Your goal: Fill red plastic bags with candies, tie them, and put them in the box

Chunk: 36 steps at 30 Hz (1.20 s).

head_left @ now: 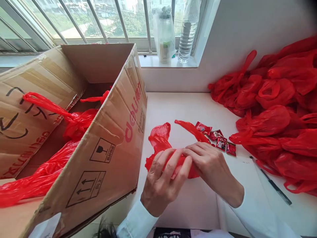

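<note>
A red plastic bag (160, 137) lies on the white table in front of me, two strips of it pointing away from me. My left hand (164, 175) is on the bag's near part, its fingers curled over the film. Against it, my right hand (210, 165) pinches the bag, fingertips close to the left ones. The exact grip is partly hidden beneath the fingers. Just beyond my right hand lie several small dark red packets (221, 144).
A large open cardboard box (123, 138) stands at the left with red bags (81, 124) inside. Many bunched red bags (274, 129) fill the right side. A black pen (274, 186) lies near them. A water bottle (187, 39) and a wrapped jar (164, 43) stand on the windowsill.
</note>
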Motion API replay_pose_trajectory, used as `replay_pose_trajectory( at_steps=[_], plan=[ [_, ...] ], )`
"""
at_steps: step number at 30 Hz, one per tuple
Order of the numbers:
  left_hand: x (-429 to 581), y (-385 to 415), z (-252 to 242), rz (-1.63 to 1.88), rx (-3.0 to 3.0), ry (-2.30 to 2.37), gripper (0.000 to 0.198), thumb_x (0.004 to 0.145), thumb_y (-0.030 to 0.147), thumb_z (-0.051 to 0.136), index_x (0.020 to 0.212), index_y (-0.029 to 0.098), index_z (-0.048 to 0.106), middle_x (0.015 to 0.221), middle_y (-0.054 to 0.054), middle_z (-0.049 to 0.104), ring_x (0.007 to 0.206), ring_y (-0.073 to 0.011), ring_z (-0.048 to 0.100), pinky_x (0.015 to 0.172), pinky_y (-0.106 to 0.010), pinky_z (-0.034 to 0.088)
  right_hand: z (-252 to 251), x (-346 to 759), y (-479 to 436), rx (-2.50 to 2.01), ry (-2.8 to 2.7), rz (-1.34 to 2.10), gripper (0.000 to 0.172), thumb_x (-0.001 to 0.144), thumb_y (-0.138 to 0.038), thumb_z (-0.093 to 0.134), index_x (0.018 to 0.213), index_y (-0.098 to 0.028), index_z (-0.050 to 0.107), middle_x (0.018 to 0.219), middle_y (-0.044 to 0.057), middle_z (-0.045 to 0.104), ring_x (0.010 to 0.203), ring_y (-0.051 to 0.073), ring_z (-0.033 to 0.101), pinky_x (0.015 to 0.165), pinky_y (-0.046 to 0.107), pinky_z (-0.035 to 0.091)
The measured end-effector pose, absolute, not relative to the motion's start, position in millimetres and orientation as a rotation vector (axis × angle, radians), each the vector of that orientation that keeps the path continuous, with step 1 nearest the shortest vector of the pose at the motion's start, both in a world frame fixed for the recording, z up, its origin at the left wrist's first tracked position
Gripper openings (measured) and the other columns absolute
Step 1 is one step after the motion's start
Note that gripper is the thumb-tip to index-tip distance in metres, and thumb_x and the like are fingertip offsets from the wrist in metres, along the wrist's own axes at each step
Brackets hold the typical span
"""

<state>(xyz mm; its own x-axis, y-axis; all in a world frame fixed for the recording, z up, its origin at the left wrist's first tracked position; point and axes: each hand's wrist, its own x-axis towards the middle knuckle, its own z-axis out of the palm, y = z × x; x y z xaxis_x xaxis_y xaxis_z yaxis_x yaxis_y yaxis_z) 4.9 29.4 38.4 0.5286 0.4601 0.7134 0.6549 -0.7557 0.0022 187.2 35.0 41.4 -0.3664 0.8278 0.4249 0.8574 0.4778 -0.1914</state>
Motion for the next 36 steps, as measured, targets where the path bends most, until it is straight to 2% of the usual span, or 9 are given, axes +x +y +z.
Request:
replay_pose_trajectory(
  at_steps=[4, 6, 9, 11, 18, 23, 26, 30, 36],
  plan=[
    [4.5, 27.5, 29.9, -1.228, -2.532, -1.003, 0.024, 0.079, 0.01, 0.068, 0.102, 0.012, 0.063, 0.072, -0.002, 0.066, 0.063, -0.0123, 0.062, 0.062, -0.024, 0.049, 45.8, 199.5, 25.3, -1.47, -2.082, 0.005, 0.019, 0.093, -0.015, 0.047, 0.103, -0.019, 0.063, 0.095, 0.004, 0.069, 0.078, 0.015, 0.063, 0.073, 0.028, 0.046],
    [4.3, 30.5, 27.6, -1.094, -2.594, -1.213, 0.015, 0.085, 0.029, 0.063, 0.089, 0.014, 0.062, 0.061, 0.002, 0.061, 0.051, -0.0106, 0.056, 0.049, -0.023, 0.043, 46.5, 198.5, 24.3, -1.453, -1.99, 0.139, 0.014, 0.093, -0.018, 0.049, 0.096, -0.02, 0.063, 0.091, 0.003, 0.067, 0.076, 0.014, 0.062, 0.071, 0.026, 0.045],
    [10.2, 38.5, 28.4, -0.976, -2.662, -1.68, 0.042, 0.088, 0.054, 0.048, 0.098, 0.015, 0.061, 0.086, -0.008, 0.068, 0.076, -0.0208, 0.066, 0.059, -0.03, 0.05, 46.9, 189.3, 23.8, -1.42, -1.916, 0.378, 0.01, 0.089, -0.016, 0.052, 0.084, -0.02, 0.059, 0.081, 0.001, 0.063, 0.072, 0.013, 0.059, 0.065, 0.025, 0.044],
    [16.6, 44.4, 29.8, -1.177, -2.699, -1.96, 0.049, 0.083, 0.055, 0.055, 0.113, 0.016, 0.055, 0.103, -0.01, 0.066, 0.091, -0.0236, 0.064, 0.068, -0.034, 0.053, 47.6, 182.7, 22.9, -1.434, -1.903, 0.457, 0.01, 0.085, -0.012, 0.053, 0.079, -0.02, 0.055, 0.076, 0.0, 0.059, 0.068, 0.013, 0.054, 0.061, 0.025, 0.042],
    [15.2, 51.4, 22.7, -2.15, -2.644, -2.328, 0.009, 0.08, 0.028, 0.065, 0.079, 0.021, 0.059, 0.074, 0.003, 0.06, 0.068, -0.0099, 0.056, 0.062, -0.02, 0.047, 52.6, 194.4, 27.5, -1.445, -1.829, 0.878, 0.003, 0.085, -0.019, 0.057, 0.085, -0.021, 0.06, 0.083, -0.001, 0.064, 0.074, 0.013, 0.059, 0.066, 0.024, 0.043],
    [0.2, 43.5, 16.6, -2.943, -2.371, -2.371, 0.018, 0.072, 0.03, 0.069, 0.086, 0.022, 0.059, 0.079, -0.001, 0.061, 0.076, -0.0144, 0.06, 0.07, -0.027, 0.052, 56.8, 202.6, 22.7, -1.495, -1.865, 0.827, 0.011, 0.08, -0.01, 0.057, 0.079, -0.02, 0.053, 0.078, -0.002, 0.059, 0.071, 0.012, 0.055, 0.063, 0.023, 0.042],
    [-7.4, 37.9, 16.6, -3.132, -2.419, -2.284, 0.039, 0.066, 0.044, 0.072, 0.098, 0.025, 0.06, 0.089, -0.005, 0.066, 0.081, -0.0216, 0.065, 0.069, -0.034, 0.055, 62.1, 204.1, 14.8, -1.446, -2.104, 0.837, 0.007, 0.084, -0.024, 0.061, 0.084, -0.021, 0.055, 0.084, -0.001, 0.06, 0.071, 0.012, 0.055, 0.061, 0.024, 0.042],
    [-22.5, 29.2, 16.8, -3.02, -2.716, -1.984, 0.047, 0.063, 0.063, 0.07, 0.095, 0.029, 0.063, 0.074, -0.004, 0.066, 0.067, -0.0229, 0.066, 0.06, -0.038, 0.058, 69.5, 206.6, 14.3, -1.511, -2.163, 0.869, 0.019, 0.097, -0.032, 0.041, 0.098, -0.024, 0.058, 0.086, 0.0, 0.062, 0.069, 0.012, 0.058, 0.06, 0.024, 0.046],
    [-42.2, 7.0, 20.4, -2.195, -3.219, -1.707, 0.035, 0.083, 0.037, 0.063, 0.117, 0.034, 0.058, 0.097, -0.008, 0.071, 0.072, -0.0247, 0.07, 0.063, -0.041, 0.061, 86.0, 194.7, 36.0, -1.284, -2.268, 0.804, 0.04, 0.091, -0.021, 0.05, 0.131, -0.026, 0.046, 0.12, 0.008, 0.056, 0.097, 0.015, 0.061, 0.082, 0.028, 0.052]
  ],
)
